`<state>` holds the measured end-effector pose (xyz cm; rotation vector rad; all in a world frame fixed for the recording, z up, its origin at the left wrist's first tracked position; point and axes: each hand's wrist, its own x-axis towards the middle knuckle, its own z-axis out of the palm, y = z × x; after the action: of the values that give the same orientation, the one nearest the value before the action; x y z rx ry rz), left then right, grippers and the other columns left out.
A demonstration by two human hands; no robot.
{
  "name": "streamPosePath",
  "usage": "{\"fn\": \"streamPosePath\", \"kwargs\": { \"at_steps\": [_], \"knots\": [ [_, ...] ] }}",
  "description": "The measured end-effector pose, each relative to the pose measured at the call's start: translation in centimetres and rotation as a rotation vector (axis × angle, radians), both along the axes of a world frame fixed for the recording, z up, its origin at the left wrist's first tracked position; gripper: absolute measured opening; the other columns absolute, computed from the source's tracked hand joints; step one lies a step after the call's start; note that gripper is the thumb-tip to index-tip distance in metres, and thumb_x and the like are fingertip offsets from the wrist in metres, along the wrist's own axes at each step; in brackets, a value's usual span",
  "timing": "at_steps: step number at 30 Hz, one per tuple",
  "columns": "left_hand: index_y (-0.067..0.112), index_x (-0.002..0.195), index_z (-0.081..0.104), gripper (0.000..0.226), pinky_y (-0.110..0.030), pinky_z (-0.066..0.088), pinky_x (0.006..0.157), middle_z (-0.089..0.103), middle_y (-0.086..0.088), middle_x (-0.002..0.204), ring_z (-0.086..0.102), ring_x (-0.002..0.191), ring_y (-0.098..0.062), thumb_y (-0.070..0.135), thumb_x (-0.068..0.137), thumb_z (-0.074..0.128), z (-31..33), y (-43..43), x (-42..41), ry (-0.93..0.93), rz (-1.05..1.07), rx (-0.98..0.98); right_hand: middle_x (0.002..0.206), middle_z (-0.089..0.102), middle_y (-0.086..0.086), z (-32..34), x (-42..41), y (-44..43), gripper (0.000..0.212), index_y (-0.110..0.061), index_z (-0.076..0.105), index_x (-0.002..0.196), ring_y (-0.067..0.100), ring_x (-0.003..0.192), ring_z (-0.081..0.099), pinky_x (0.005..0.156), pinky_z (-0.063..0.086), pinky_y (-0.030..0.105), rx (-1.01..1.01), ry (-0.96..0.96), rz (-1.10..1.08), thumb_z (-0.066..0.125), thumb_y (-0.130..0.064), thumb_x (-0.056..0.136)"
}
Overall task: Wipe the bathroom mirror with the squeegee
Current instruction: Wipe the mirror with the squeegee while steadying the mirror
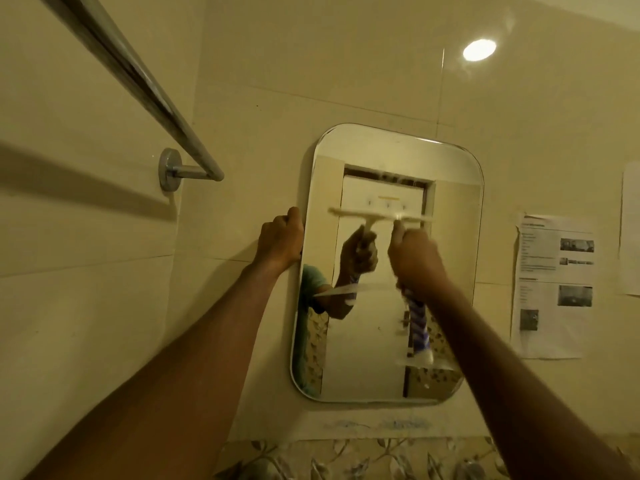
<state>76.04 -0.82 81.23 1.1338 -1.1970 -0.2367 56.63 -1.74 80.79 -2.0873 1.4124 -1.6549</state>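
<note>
Count on the wall: 1 mirror. 1 squeegee. 2 hands: left hand at the mirror's left edge, right hand on the squeegee. 1 towel rail toward the wall's upper left, with 1 round mount visible. 2 papers right of the mirror: printed sheet in full, second sheet cut off at the frame edge. 1 bright light spot near the wall's top right. 1 purple-white striped piece below the right hand, type unclear.
</note>
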Motion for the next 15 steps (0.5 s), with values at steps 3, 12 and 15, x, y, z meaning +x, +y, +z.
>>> {"fn": "streamPosePath", "kwargs": {
  "at_steps": [3, 12, 15],
  "knots": [
    [-0.006, 0.1, 0.06, 0.049, -0.054, 0.053, 0.089, 0.067, -0.026, 0.098, 0.065, 0.093, -0.041, 0.029, 0.101, 0.025, -0.3, 0.7, -0.4, -0.024, 0.023, -0.018, 0.052, 0.052, -0.002, -7.9, 0.3, 0.9, 0.05, -0.017, 0.052, 0.066, 0.008, 0.039, 0.047, 0.039, 0.043, 0.022, 0.02, 0.065, -0.008, 0.026, -0.038, 0.103],
    [0.0, 0.086, 0.062, 0.047, -0.025, 0.041, 0.057, 0.059, -0.015, 0.08, 0.047, 0.059, -0.012, 0.028, 0.103, 0.028, -3.4, 0.3, -0.6, -0.151, 0.158, 0.021, 0.056, 0.051, 0.002, -2.1, -2.3, 0.9, 0.051, -0.012, 0.05, 0.066, 0.01, 0.039, 0.046, 0.032, 0.033, 0.014, -0.077, 0.009, -0.084, 0.026, -0.037, 0.104],
    [0.004, 0.082, 0.058, 0.045, -0.019, 0.032, 0.052, 0.052, -0.006, 0.071, 0.039, 0.056, -0.006, 0.027, 0.104, 0.027, -4.7, 0.1, -0.4, -0.228, 0.233, 0.053, 0.056, 0.052, 0.002, -4.7, -2.2, -0.1, 0.05, -0.011, 0.052, 0.07, 0.01, 0.04, 0.046, 0.034, 0.035, 0.017, -0.05, 0.001, -0.054, 0.025, -0.036, 0.104]
  ]
}}
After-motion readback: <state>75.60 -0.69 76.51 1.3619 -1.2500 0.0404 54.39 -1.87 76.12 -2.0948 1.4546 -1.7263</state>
